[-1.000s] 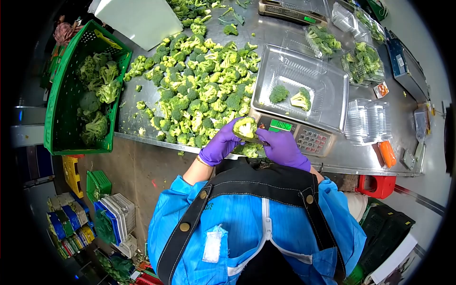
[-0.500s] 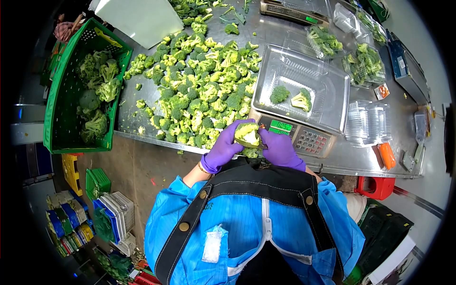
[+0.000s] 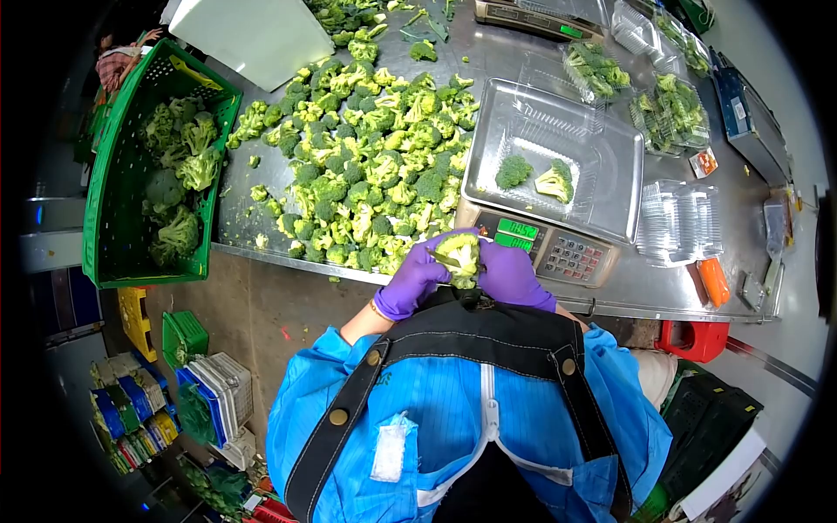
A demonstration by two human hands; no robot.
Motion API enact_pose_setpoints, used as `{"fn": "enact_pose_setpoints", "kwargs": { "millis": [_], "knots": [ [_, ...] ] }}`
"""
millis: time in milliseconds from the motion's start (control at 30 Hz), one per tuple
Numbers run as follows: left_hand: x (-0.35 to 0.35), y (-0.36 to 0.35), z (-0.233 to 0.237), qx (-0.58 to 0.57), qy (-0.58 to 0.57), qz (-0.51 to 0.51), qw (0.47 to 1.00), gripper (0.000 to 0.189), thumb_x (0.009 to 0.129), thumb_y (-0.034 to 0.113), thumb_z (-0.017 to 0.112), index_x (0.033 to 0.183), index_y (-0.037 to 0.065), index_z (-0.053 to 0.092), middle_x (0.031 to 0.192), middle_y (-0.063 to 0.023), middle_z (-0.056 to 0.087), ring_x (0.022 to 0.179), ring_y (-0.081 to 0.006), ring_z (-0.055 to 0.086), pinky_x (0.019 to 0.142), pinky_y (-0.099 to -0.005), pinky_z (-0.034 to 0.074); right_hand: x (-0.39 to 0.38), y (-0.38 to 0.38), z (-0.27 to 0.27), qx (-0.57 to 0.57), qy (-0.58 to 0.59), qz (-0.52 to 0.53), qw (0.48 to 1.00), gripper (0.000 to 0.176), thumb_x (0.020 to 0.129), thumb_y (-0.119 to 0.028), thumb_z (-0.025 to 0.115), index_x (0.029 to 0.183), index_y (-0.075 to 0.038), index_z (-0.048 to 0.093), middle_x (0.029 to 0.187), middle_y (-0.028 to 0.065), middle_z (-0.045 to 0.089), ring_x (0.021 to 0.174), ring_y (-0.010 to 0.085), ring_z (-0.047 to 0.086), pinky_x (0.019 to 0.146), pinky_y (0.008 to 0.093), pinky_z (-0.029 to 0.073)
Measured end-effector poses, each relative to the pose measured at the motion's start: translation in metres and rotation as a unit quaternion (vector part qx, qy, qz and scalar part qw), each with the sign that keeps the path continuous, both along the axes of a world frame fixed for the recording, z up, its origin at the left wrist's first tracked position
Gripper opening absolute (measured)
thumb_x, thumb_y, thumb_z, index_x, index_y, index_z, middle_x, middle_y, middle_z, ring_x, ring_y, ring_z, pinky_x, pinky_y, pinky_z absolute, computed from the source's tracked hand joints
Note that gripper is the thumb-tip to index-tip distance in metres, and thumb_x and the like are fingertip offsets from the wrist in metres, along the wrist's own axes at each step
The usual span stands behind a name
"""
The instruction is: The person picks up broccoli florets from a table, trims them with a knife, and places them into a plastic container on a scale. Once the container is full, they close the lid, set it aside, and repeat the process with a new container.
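In the head view, the broccoli (image 3: 463, 253) sits at the centre, between the two gloved hands, near the table's (image 3: 340, 274) front edge. The left hand (image 3: 418, 276) is on its nine o'clock side, fingers bent and pinching it. The right hand (image 3: 514, 277) is at its three o'clock, fingers curled in beside it; I cannot tell what they grip.

From the broccoli, a wide heap of florets (image 3: 375, 166) spreads toward eleven o'clock, and a green crate (image 3: 103, 231) holding larger heads (image 3: 174, 235) stands between nine and ten. A white bin (image 3: 248, 39) stands between ten and eleven.

Toward one to two o'clock is the scale (image 3: 575, 259), its display lit green. On its pan lies a clear tub (image 3: 540, 155) with two pieces (image 3: 534, 176) inside. Filled packs (image 3: 670, 113) sit at two o'clock, stacked tubs (image 3: 678, 225) near three, just above an orange bundle (image 3: 713, 281).
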State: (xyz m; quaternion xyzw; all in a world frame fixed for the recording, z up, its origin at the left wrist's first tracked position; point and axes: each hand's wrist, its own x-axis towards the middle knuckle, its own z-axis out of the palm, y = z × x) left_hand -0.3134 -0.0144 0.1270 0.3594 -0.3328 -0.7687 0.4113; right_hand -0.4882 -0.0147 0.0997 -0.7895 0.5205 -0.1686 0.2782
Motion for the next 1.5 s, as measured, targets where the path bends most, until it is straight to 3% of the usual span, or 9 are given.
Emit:
{"fn": "enact_pose_setpoints", "kwargs": {
  "millis": [67, 300, 667, 833, 1033, 1133, 1267, 1467, 1500],
  "knots": [
    [0.000, 0.000, -0.003, 0.103, 0.122, -0.056, 0.986, 0.071, 0.060, -0.006, 0.042, 0.130, -0.003, 0.040, 0.116, -0.0106, 0.055, 0.104, -0.0160, 0.056, 0.093, -0.0273, 0.043, 0.001, 0.002, 0.000, 0.048, 0.010, 0.003, 0.999, 0.029, 0.067, -0.008, 0.058, 0.095, -0.001, 0.057, 0.073, 0.0153, 0.061, 0.064, 0.0315, 0.061, 0.057, 0.0411, 0.048],
    [-0.006, 0.006, -0.010, -0.020, 0.002, 0.015, 1.000, 0.069, 0.060, -0.006, 0.044, 0.129, -0.004, 0.041, 0.113, -0.0105, 0.057, 0.100, -0.0158, 0.057, 0.090, -0.0263, 0.044, 0.002, 0.001, -0.005, 0.039, 0.000, -0.014, 0.999, 0.021, 0.069, -0.010, 0.058, 0.089, -0.002, 0.058, 0.068, 0.0172, 0.060, 0.064, 0.0333, 0.061, 0.056, 0.0416, 0.048],
    [0.007, 0.007, -0.046, 0.127, 0.105, -0.025, 0.986, 0.059, 0.062, -0.005, 0.046, 0.120, -0.007, 0.045, 0.105, -0.0094, 0.060, 0.093, -0.0174, 0.058, 0.081, -0.0237, 0.044, -0.006, -0.002, -0.009, 0.219, -0.054, 0.047, 0.973, 0.017, 0.076, -0.017, 0.054, 0.082, -0.003, 0.062, 0.069, 0.0180, 0.061, 0.062, 0.0342, 0.061, 0.056, 0.0429, 0.048],
    [0.007, -0.004, -0.031, 0.117, 0.025, 0.013, 0.993, 0.060, 0.061, -0.005, 0.047, 0.121, -0.003, 0.047, 0.105, -0.0083, 0.059, 0.091, -0.0164, 0.057, 0.078, -0.0243, 0.045, -0.011, 0.001, 0.014, -0.011, -0.152, -0.042, 0.987, 0.023, 0.073, -0.016, 0.063, 0.095, -0.011, 0.060, 0.065, 0.0099, 0.060, 0.056, 0.0258, 0.060, 0.051, 0.0367, 0.047],
    [0.009, -0.010, -0.005, 0.021, -0.148, -0.183, 0.972, 0.068, 0.063, -0.008, 0.045, 0.130, 0.003, 0.044, 0.112, -0.0061, 0.058, 0.088, -0.0084, 0.054, 0.075, -0.0184, 0.042, -0.027, -0.003, 0.036, -0.044, -0.091, 0.165, 0.981, 0.037, 0.074, -0.011, 0.065, 0.110, -0.014, 0.059, 0.076, 0.0055, 0.063, 0.063, 0.0154, 0.061, 0.053, 0.0257, 0.046],
    [0.016, -0.006, -0.024, 0.072, -0.102, -0.195, 0.973, 0.067, 0.064, -0.003, 0.050, 0.131, 0.001, 0.042, 0.105, -0.0068, 0.061, 0.095, -0.0113, 0.058, 0.086, -0.0234, 0.043, -0.034, -0.002, 0.026, 0.063, -0.360, -0.112, 0.924, 0.021, 0.076, -0.002, 0.058, 0.096, -0.006, 0.065, 0.084, 0.0056, 0.065, 0.063, 0.0071, 0.057, 0.056, 0.0222, 0.045],
    [-0.005, -0.038, -0.008, -0.102, -0.148, -0.063, 0.982, 0.072, 0.067, -0.001, 0.053, 0.136, 0.002, 0.032, 0.121, -0.0087, 0.050, 0.108, -0.0171, 0.052, 0.093, -0.0269, 0.041, -0.065, -0.020, 0.021, 0.074, -0.433, -0.294, 0.849, 0.033, 0.085, -0.007, 0.053, 0.118, -0.001, 0.051, 0.086, 0.0077, 0.065, 0.048, 0.0043, 0.047, 0.045, 0.0169, 0.038],
    [-0.067, -0.094, -0.017, -0.413, -0.376, 0.091, 0.824, 0.081, 0.073, 0.011, 0.066, 0.140, 0.003, 0.020, 0.135, -0.0167, 0.034, 0.116, -0.0246, 0.044, 0.094, -0.0331, 0.040, -0.066, -0.051, 0.041, 0.096, -0.400, -0.298, 0.862, 0.044, 0.086, -0.009, 0.051, 0.129, -0.004, 0.044, 0.087, 0.0057, 0.065, 0.049, 0.0017, 0.044, 0.042, 0.0168, 0.035],
    [-0.069, -0.093, -0.015, -0.347, -0.349, 0.040, 0.870, 0.080, 0.073, 0.011, 0.065, 0.140, 0.006, 0.022, 0.136, -0.0170, 0.033, 0.118, -0.0258, 0.042, 0.094, -0.0348, 0.039, -0.064, -0.051, 0.042, 0.073, -0.387, -0.298, 0.869, 0.047, 0.087, -0.010, 0.051, 0.132, -0.005, 0.041, 0.088, 0.0053, 0.065, 0.048, 0.0016, 0.043, 0.042, 0.0169, 0.034]
  ]
}}
